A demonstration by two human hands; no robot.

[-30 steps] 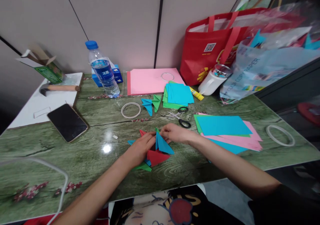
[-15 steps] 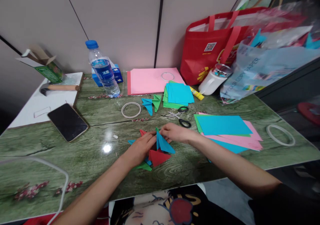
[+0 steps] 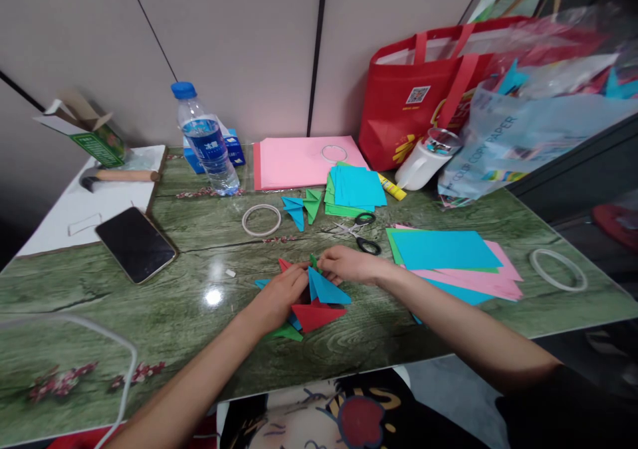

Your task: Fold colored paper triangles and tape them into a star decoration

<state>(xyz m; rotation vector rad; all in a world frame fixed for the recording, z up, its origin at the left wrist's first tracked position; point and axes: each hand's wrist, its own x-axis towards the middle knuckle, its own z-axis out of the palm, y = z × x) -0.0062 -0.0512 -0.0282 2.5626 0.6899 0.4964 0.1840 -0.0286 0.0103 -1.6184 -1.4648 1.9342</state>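
On the near middle of the table lies a folded paper ring point(image 3: 319, 317) made of red, blue and green pieces with pointed tips. My left hand point(image 3: 285, 295) is closed over its left side, covering part of it. At the far side of the ring, my right hand point(image 3: 349, 264) has its fingers pinched at a small green folded piece point(image 3: 313, 261); the fingertips are partly hidden. A blue folded point point(image 3: 327, 289) stands up between the hands. Beyond them rest a loose blue folded piece point(image 3: 294, 211) and a green folded piece point(image 3: 312, 204).
Scissors point(image 3: 359, 231), a tape roll point(image 3: 262, 220) and square paper sheets point(image 3: 359, 186) lie beyond my hands. Coloured strips point(image 3: 446, 250) are under my right forearm's far side. A water bottle point(image 3: 207, 140), phone point(image 3: 135, 244), hammer point(image 3: 119, 175), mug point(image 3: 423, 163) and red bag point(image 3: 389, 113) stand around.
The blue folded point between my hands has tipped lower, and the red piece in front has spread wider. Both hands stay almost in place.
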